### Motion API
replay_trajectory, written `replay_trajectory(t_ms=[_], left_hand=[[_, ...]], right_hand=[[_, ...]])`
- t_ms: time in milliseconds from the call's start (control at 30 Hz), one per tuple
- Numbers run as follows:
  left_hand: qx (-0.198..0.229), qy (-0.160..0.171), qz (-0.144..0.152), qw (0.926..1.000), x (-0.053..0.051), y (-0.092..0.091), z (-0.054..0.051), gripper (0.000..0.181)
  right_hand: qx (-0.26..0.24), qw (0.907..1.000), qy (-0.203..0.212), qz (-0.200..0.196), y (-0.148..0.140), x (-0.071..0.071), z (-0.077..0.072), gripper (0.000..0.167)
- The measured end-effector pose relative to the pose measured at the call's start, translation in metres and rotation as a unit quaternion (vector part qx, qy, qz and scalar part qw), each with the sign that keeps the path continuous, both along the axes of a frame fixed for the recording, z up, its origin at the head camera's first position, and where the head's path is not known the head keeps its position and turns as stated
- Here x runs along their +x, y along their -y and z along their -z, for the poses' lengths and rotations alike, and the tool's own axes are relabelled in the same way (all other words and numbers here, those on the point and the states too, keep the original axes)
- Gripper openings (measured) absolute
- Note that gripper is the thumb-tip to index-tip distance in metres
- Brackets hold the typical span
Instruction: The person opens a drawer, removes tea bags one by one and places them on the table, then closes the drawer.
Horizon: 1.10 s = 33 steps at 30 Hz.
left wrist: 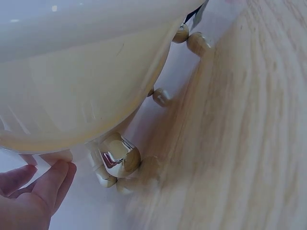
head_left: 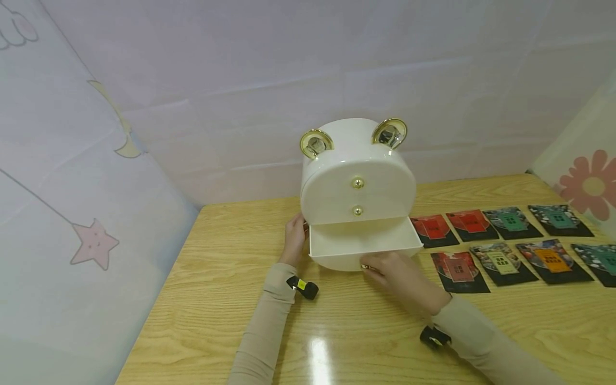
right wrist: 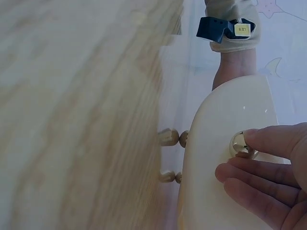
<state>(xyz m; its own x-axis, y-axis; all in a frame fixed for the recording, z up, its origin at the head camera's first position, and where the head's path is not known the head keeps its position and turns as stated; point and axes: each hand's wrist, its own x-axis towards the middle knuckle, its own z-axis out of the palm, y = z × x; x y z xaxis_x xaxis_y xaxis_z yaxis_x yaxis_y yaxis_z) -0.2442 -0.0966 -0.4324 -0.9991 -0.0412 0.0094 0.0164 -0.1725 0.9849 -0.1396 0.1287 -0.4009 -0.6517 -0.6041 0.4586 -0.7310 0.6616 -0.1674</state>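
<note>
A white rounded storage box (head_left: 332, 200) with gold-rimmed ears stands on the table, and its bottom drawer (head_left: 366, 238) is pulled out with no contents visible. My right hand (head_left: 397, 272) pinches the gold knob (right wrist: 242, 144) on that drawer's front between thumb and index finger; the other fingers extend beside it. At the box's left side, my left hand (head_left: 294, 240) touches the lower wall with its fingertips. Up close in the left wrist view, the left fingers (left wrist: 50, 184) lie against the box's edge, near its gold round feet (left wrist: 117, 158).
Several flat sachets in two rows lie right of the box, among them a red one (head_left: 473, 223), a green one (head_left: 512, 222) and an orange one (head_left: 553, 260). The wooden table (head_left: 207, 299) meets a pale patterned curtain (head_left: 240, 107) behind.
</note>
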Motion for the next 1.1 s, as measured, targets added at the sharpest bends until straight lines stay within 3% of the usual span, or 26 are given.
replay_trajectory(t_ms=[633, 867, 1100], left_hand=[[0.004, 0.014, 0.002, 0.9999, 0.002, 0.001, -0.005, 0.034], [-0.002, 0.008, 0.002, 1.0, 0.0, 0.001, -0.001, 0.034], [0.01, 0.006, 0.002, 0.9999, -0.001, 0.001, 0.001, 0.034]], right_hand=[[0.001, 1.0, -0.003, -0.003, 0.0, -0.014, 0.005, 0.015], [0.005, 0.9999, 0.011, 0.007, 0.001, -0.017, 0.003, 0.015], [-0.005, 1.0, 0.0, 0.008, 0.002, -0.023, 0.002, 0.014]])
